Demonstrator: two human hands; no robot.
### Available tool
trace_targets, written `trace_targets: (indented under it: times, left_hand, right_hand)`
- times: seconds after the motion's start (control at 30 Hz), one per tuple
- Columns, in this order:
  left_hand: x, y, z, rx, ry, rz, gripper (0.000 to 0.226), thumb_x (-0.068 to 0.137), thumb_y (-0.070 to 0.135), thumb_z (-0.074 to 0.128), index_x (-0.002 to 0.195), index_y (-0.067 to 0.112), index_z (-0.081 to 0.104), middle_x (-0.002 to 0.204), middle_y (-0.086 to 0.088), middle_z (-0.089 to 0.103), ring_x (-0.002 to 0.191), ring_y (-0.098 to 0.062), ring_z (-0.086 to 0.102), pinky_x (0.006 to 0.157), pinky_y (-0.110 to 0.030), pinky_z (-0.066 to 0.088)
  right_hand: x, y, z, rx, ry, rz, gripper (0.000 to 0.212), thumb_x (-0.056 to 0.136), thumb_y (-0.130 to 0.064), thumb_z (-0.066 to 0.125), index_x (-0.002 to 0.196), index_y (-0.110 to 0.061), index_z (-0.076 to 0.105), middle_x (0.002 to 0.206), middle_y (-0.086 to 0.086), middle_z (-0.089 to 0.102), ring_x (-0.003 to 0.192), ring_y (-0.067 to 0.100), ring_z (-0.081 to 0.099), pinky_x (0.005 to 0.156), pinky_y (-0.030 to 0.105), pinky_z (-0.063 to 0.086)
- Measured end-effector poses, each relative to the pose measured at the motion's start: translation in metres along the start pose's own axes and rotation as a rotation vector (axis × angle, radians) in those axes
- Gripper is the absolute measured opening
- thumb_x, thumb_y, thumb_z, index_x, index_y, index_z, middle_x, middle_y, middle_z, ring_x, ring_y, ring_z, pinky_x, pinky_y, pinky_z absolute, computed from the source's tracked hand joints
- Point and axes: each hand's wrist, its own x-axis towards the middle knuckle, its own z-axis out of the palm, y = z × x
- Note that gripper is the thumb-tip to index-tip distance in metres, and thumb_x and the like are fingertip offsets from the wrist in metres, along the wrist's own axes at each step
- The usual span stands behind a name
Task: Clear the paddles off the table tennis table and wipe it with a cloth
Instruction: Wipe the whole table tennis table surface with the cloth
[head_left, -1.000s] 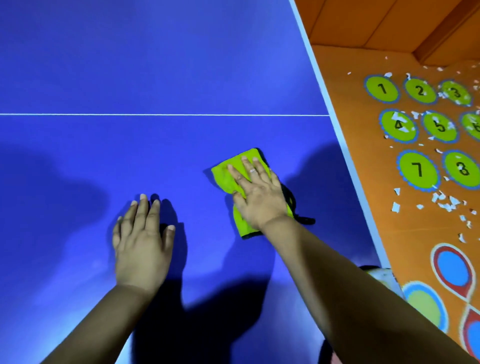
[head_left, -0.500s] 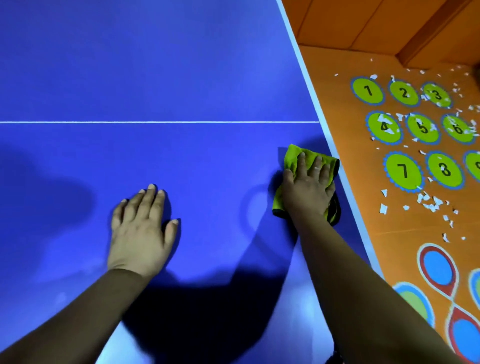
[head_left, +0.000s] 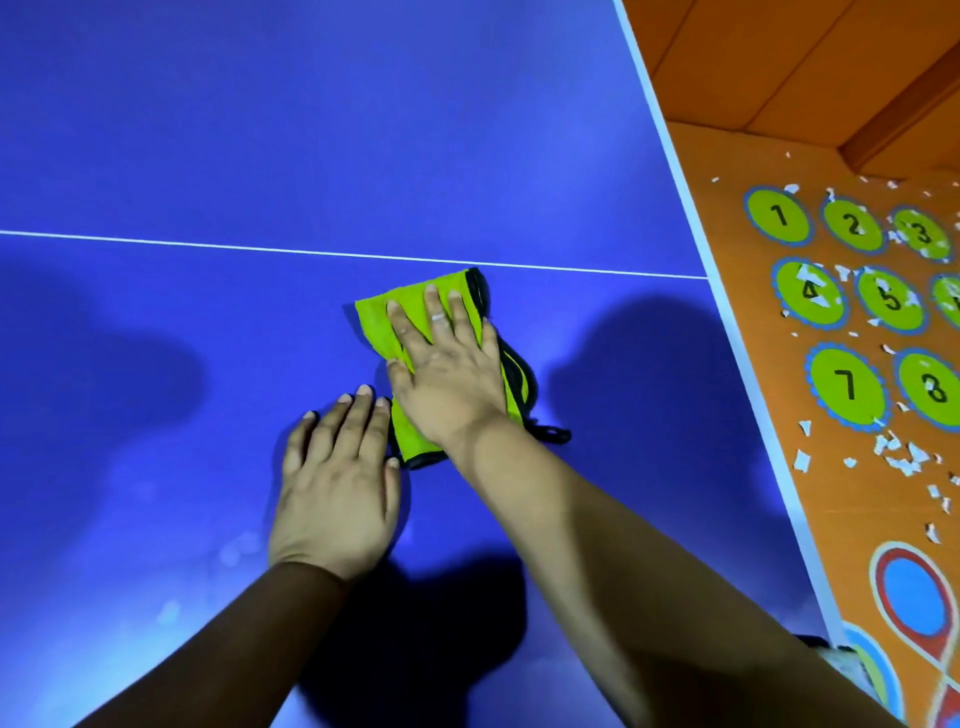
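Right grip (head_left: 447, 374) lies flat on the green cloth (head_left: 379, 322). Fingers are straight and spread, the palm bears down, and nothing is curled or pinched. Left grip (head_left: 337, 488) is flat on the bare blue surface (head_left: 363, 130) with straight fingers, holding nothing. Its fingertips sit just beside the cloth's near-left edge; you cannot tell whether they touch.

Cloth position: on the surface, just your side of the white line (head_left: 208, 244) and right of centre, apart from the table's white-edged right side. No paddles are in view, so this reads as the wiping stage.

Handling notes:
- The cloth looks soft, light and folded in layers, with black trim. It has no stiffness of its own, so it probably goes only where your palm drags it.
- Expect it to glide easily on the smooth, hard surface. Ease off the pressure and it will likely slip out or bunch up.
- Best purchase is the palm over the middle of the fold, with fingers reaching toward the far edge.
- A black loop (head_left: 550, 434) trails out at the near right. It may drag or snag, so don't steer by it.
- To lift the cloth, pinch the thick folded body, not the trim.
- Faint pale smudges (head_left: 234, 551) show near the left forearm; that patch likely needs a pass.
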Motion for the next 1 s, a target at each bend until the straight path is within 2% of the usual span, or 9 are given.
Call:
trace_targets:
  times: [0.1, 0.2, 0.37, 0.5, 0.6, 0.67, 0.77, 0.87, 1.0]
  left_hand:
    - [0.0, 0.0, 0.0, 0.006, 0.004, 0.015, 0.058, 0.084, 0.033, 0.032, 0.13, 0.005, 0.054, 0.137, -0.013, 0.05, 0.125, -0.031, 0.046, 0.106, -0.044, 0.024]
    - [-0.001, 0.003, -0.002, 0.014, 0.0, 0.006, 0.06, 0.084, 0.036, 0.031, 0.129, 0.004, 0.054, 0.138, -0.014, 0.049, 0.126, -0.032, 0.046, 0.107, -0.044, 0.023]
    - [-0.002, 0.006, -0.003, 0.019, -0.001, 0.002, 0.062, 0.085, 0.038, 0.03, 0.13, 0.003, 0.053, 0.14, -0.014, 0.047, 0.128, -0.031, 0.042, 0.108, -0.044, 0.021]
    - [-0.004, 0.006, -0.004, 0.015, 0.012, 0.003, 0.061, 0.086, 0.038, 0.03, 0.13, 0.003, 0.053, 0.139, -0.015, 0.048, 0.126, -0.031, 0.042, 0.108, -0.042, 0.018]
    - [-0.003, 0.007, -0.004, 0.003, 0.027, 0.002, 0.062, 0.085, 0.039, 0.031, 0.129, 0.002, 0.053, 0.137, -0.016, 0.049, 0.126, -0.032, 0.042, 0.107, -0.042, 0.018]
    - [-0.002, 0.007, -0.003, -0.005, 0.027, -0.006, 0.063, 0.084, 0.04, 0.032, 0.129, 0.002, 0.053, 0.138, -0.016, 0.049, 0.126, -0.032, 0.042, 0.107, -0.043, 0.018]
    - [-0.001, 0.006, -0.002, 0.003, 0.034, 0.007, 0.063, 0.084, 0.041, 0.033, 0.129, 0.001, 0.053, 0.138, -0.016, 0.049, 0.126, -0.031, 0.04, 0.107, -0.046, 0.02]
    - [-0.001, 0.003, -0.001, 0.003, 0.037, 0.016, 0.062, 0.085, 0.041, 0.035, 0.129, 0.002, 0.053, 0.138, -0.016, 0.049, 0.127, -0.031, 0.039, 0.107, -0.047, 0.021]
    - [-0.002, 0.001, 0.003, 0.009, 0.03, 0.018, 0.063, 0.084, 0.041, 0.035, 0.13, 0.002, 0.052, 0.138, -0.015, 0.049, 0.127, -0.031, 0.04, 0.108, -0.047, 0.022]
  right_hand:
    - [-0.002, 0.026, -0.005, 0.011, 0.017, -0.072, 0.062, 0.094, -0.045, 0.039, 0.151, -0.042, 0.014, 0.162, -0.006, 0.0, 0.148, 0.015, -0.005, 0.117, 0.042, 0.003]
    - [-0.007, 0.065, -0.005, 0.0, 0.04, -0.011, 0.062, 0.092, -0.045, 0.041, 0.15, -0.044, 0.018, 0.162, -0.007, 0.005, 0.149, 0.014, 0.0, 0.117, 0.041, 0.007]
    - [-0.029, 0.151, -0.013, 0.029, 0.22, 0.112, 0.065, 0.081, -0.044, 0.034, 0.143, -0.028, 0.046, 0.151, 0.01, 0.038, 0.142, 0.03, 0.031, 0.11, 0.048, 0.034]
    - [-0.047, 0.213, -0.031, -0.006, 0.111, 0.372, 0.073, 0.079, -0.048, 0.028, 0.15, -0.034, 0.028, 0.16, 0.001, 0.018, 0.148, 0.02, 0.01, 0.115, 0.039, 0.018]
    - [-0.05, 0.241, -0.041, 0.057, 0.147, 0.525, 0.066, 0.086, -0.046, 0.033, 0.15, -0.033, 0.028, 0.161, 0.002, 0.016, 0.148, 0.02, 0.009, 0.117, 0.037, 0.012]
    - [-0.038, 0.245, -0.046, 0.113, 0.142, 0.67, 0.06, 0.094, -0.04, 0.039, 0.152, -0.034, 0.023, 0.162, 0.001, 0.011, 0.148, 0.02, 0.006, 0.117, 0.04, 0.01]
    - [-0.01, 0.239, -0.055, 0.206, 0.157, 0.874, 0.06, 0.097, -0.042, 0.034, 0.153, -0.034, 0.015, 0.162, 0.003, 0.006, 0.148, 0.024, 0.004, 0.116, 0.049, 0.008]
    - [0.005, 0.234, -0.055, 0.181, 0.155, 0.925, 0.059, 0.098, -0.044, 0.031, 0.154, -0.033, 0.012, 0.162, 0.004, 0.005, 0.148, 0.027, 0.003, 0.116, 0.052, 0.006]
    - [0.004, 0.22, -0.051, 0.116, 0.124, 0.867, 0.057, 0.1, -0.044, 0.029, 0.153, -0.034, 0.011, 0.162, 0.004, 0.003, 0.148, 0.026, 0.001, 0.116, 0.052, 0.007]
